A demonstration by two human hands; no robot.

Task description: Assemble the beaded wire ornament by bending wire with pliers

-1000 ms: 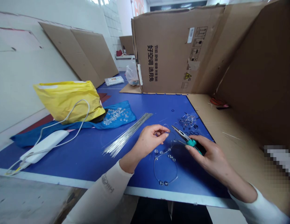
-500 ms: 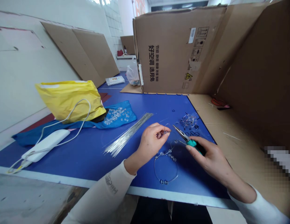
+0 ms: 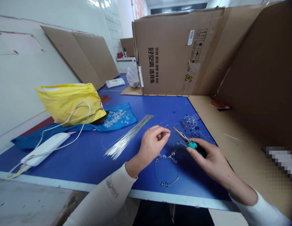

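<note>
Between the thumb and fingertips of my left hand is a beaded wire, pinched so that only its end and a few clear beads show. My right hand grips long-nose pliers with green and black handles. Their jaws point up and left, a short way from the wire and apart from it. Below my hands lies a wire ring strung with several clear beads. A bundle of straight silver wires rests to the left of my left hand.
Clear beads lie on a blue cloth beside a yellow bag. A pile of beaded wire pieces and dark rings sits behind the pliers. A white power strip lies left; a cardboard box stands behind.
The view has shifted very slightly. My left hand turns a little, and the pinched beads show a bit more. The pliers stay in almost the same place.
</note>
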